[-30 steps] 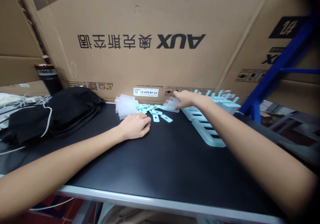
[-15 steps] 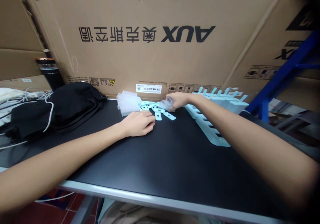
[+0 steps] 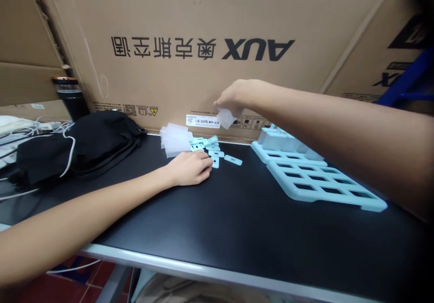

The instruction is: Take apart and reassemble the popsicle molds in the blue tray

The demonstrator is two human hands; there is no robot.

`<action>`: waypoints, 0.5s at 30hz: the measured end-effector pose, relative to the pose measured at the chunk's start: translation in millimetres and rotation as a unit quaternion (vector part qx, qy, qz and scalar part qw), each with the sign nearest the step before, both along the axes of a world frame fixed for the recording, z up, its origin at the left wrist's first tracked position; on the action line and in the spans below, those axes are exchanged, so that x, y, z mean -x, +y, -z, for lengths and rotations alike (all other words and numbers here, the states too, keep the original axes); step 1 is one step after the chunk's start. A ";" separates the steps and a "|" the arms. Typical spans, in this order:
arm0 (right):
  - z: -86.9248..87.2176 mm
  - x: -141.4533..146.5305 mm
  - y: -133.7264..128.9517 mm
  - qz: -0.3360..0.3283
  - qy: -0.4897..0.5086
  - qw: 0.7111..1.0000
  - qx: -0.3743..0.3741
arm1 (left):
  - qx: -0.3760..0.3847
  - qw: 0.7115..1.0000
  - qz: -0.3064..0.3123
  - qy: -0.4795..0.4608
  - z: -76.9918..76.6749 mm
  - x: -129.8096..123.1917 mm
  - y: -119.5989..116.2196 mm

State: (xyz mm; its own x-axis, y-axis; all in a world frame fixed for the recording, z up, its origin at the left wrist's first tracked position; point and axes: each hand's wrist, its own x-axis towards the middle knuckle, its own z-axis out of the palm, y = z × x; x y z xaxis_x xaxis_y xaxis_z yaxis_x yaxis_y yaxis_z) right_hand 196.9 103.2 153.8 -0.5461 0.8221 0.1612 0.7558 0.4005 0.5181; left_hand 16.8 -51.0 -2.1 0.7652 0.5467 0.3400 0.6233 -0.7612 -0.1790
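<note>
Change since the earlier frame: the right hand has risen from the counter surface to mid-air in the upper centre of the frame, carrying a small translucent white plastic cup with it; the left hand has stayed where it was.

Right hand: raised above the black counter, fingers pinching the translucent cup at its upper edge. The cup hangs tilted below the fingertips, in front of the large brown cardboard box printed with "AUX", well clear of the counter.

Left hand: lying on the counter at centre frame, fingers loosely curled, fingertips touching or just beside the scatter of small pale-blue flat plastic tabs. Whether it pinches one cannot be told.

Stack of translucent white plastic cups: lying on its side just behind the left hand, beside the tabs.

Pale-blue plastic grid tray with rectangular openings: flat on the counter at right of centre, below the right forearm. A second pale-blue tray lies behind it with translucent cups seated in it.

Black fabric bag: on the counter at left, a white cable draped over it.

Dark cylindrical tumbler with copper-coloured rim: upright at upper left, behind the bag.
</note>
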 end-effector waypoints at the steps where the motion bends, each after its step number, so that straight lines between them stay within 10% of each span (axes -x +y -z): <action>1: -1.5 5.7 -9.0 -0.001 -0.063 0.998 0.017 | 0.001 1.000 0.000 0.000 -0.1 -0.2 -0.2; 7: 10.9 8.6 -46.2 -0.090 -0.186 0.977 0.047 | 0.002 1.000 -0.001 -0.002 1.5 0.9 0.4; 15: 47.4 -20.6 -32.5 0.007 -0.109 0.988 0.108 | 0.019 1.000 0.015 -0.015 -0.2 1.4 1.2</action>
State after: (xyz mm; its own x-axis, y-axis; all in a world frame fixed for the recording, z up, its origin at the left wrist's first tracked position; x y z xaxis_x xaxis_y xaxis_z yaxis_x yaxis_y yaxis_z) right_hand 217.5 70.8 106.3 -0.5370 0.8321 -0.1389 0.6421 0.5100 0.5723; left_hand 15.4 -49.7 -1.9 0.7713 0.5363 0.3428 0.6047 -0.7855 -0.1315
